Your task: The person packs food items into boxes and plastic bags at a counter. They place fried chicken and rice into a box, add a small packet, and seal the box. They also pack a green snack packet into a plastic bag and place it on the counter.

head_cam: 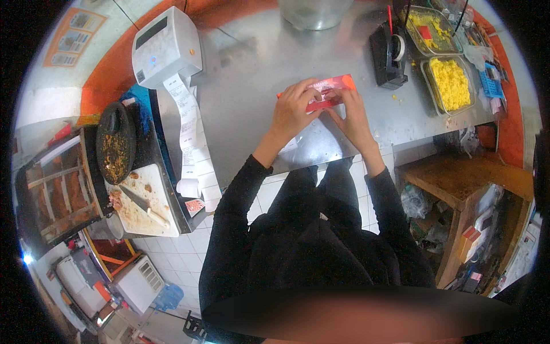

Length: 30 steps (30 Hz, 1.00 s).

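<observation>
Both of my hands are on a red printed paper box (341, 81) over the steel table (249, 116). My left hand (294, 105) grips its left part, with the fingers bent over the top. On the other side my right hand (350, 109) holds the right part, fingers curled towards the middle. White lettering shows on the box between my hands. Its underside and left end are mostly hidden. A small piece of white paper (290, 146) lies by my left wrist, near the table's front edge.
At left, a label printer (167, 47) trails a long printed strip (187, 124). A knife (144, 206) lies on a white cutting board (165, 189) beside a stone mortar (115, 146). At right stand a black tape dispenser (384, 60) and containers of yellow food (449, 84).
</observation>
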{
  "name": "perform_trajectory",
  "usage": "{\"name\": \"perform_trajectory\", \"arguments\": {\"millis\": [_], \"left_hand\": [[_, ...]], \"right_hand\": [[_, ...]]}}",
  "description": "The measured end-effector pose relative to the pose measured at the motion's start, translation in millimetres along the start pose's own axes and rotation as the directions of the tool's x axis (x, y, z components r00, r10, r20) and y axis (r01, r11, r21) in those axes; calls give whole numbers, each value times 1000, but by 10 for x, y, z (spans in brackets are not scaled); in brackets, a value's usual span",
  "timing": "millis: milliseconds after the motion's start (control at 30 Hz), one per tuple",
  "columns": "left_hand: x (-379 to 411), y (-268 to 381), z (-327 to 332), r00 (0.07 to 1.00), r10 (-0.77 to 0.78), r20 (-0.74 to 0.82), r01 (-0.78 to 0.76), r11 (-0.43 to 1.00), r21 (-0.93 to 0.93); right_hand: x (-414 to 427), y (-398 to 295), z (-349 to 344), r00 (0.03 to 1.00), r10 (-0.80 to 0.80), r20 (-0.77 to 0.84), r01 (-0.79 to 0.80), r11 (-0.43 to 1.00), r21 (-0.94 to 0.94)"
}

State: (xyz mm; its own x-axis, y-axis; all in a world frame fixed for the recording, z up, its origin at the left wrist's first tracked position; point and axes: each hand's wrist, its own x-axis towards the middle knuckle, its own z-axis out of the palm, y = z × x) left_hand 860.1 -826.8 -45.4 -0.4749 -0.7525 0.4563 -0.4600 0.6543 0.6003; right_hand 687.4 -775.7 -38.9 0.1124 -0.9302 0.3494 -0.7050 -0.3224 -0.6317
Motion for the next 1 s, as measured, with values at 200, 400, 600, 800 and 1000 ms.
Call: {"name": "perform_trajectory", "arguments": {"millis": [200, 400, 600, 800, 1000], "left_hand": [[-6, -9, 8, 999, 38, -19, -38, 999, -4], [-69, -13, 39, 998, 67, -11, -66, 995, 72], [-135, -32, 111, 981, 192, -38, -176, 950, 257], [-109, 198, 51, 1000, 1, -27, 3, 990, 141], [-167, 199, 105, 1000, 21, 4, -21, 968, 250]], "right_hand": [[53, 58, -24, 996, 11, 93, -13, 1000, 27], [15, -8, -63, 998, -66, 18, 66, 998, 5], [-133, 137, 86, 998, 30, -52, -23, 992, 127], [-137, -42, -12, 983, 149, -108, -100, 926, 363], [-369, -133, -26, 807, 580, 108, -484, 548, 682]]}}
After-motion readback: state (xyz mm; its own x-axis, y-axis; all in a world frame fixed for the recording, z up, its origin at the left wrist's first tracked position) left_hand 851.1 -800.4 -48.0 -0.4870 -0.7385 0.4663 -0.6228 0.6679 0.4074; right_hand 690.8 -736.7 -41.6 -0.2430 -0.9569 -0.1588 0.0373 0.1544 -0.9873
